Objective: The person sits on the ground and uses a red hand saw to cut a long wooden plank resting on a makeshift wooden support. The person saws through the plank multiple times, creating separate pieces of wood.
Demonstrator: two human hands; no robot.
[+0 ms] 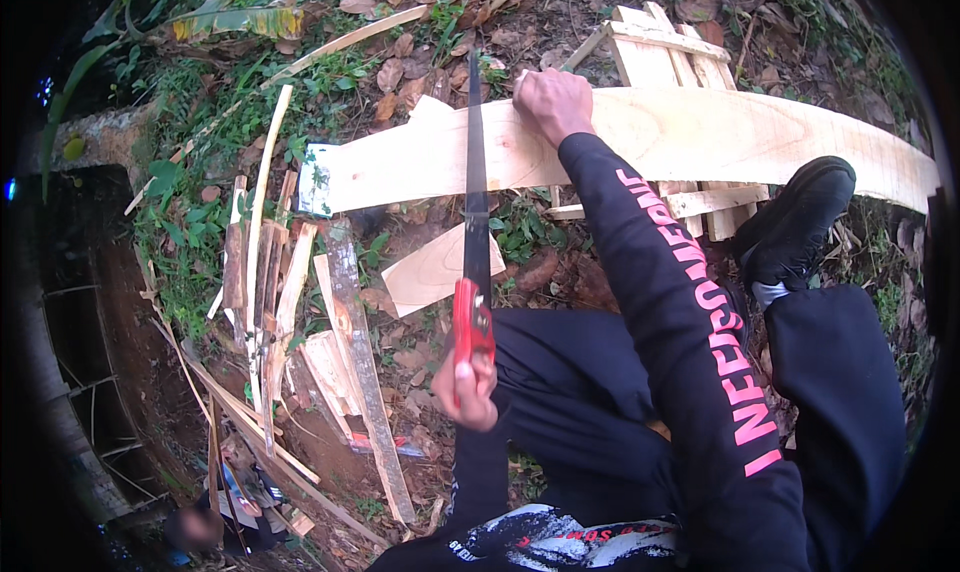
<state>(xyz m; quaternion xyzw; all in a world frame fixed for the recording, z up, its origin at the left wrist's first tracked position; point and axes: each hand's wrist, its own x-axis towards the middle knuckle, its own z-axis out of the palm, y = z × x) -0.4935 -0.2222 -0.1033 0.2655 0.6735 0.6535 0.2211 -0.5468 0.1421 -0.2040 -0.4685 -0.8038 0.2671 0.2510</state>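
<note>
Your saw [478, 232] showed a bright red handle [466, 312] and a dark grey blade [475, 122] against the pale cream plank [660, 132], patterned with curving tan grain and whitish at one end. Your black sleeve [650, 242] bore pink lettering [735, 372]; your black shirt carried a white print [535, 534] touched with red. Your trousers [570, 372] were dark navy, your shoe [790, 227] black. Fallen leaves [390, 75] lay brown, and a bark strip [370, 377] was mottled grey.
</note>
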